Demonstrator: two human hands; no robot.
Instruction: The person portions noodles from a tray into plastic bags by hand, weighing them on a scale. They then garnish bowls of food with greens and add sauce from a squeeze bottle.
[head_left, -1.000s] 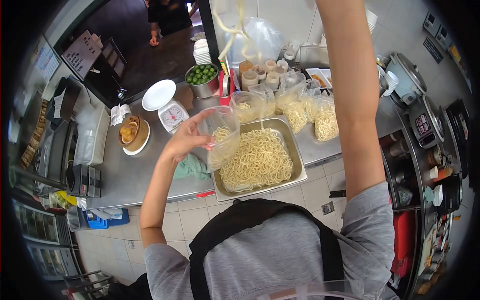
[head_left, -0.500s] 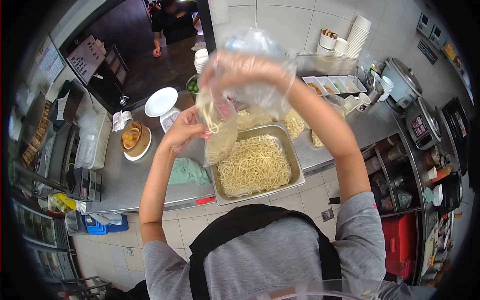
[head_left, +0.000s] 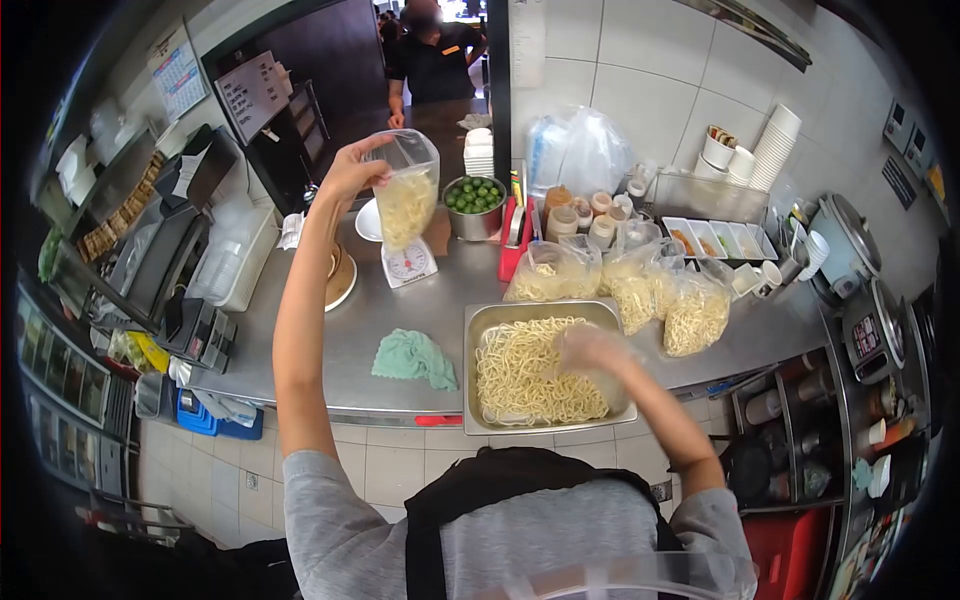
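My left hand (head_left: 355, 172) pinches the top of a clear plastic bag (head_left: 408, 205) partly filled with noodles, held up so that its bottom overlaps a white dial scale (head_left: 408, 266) in this view. Low over a steel tray (head_left: 474, 405) of pale noodles (head_left: 520, 370) is my right hand (head_left: 590, 350), which looks covered by a clear plastic glove. Motion smears its fingers, so I cannot tell what they hold. Behind the tray stand filled noodle bags (head_left: 695, 315). A green cloth (head_left: 415, 358) lies to the tray's left.
A pot of green limes (head_left: 475, 205) stands near sauce bottles (head_left: 578, 213) at the back. Farther right are a compartmented topping tray (head_left: 720, 240) and stacked cups (head_left: 776, 145). A bamboo steamer (head_left: 341, 277) sits at left. Beyond the opening stands another person (head_left: 435, 65).
My left hand has raised the noodle bag up over the scale. My right hand has come down from above the bag's mouth to the noodle tray. The view has shifted.
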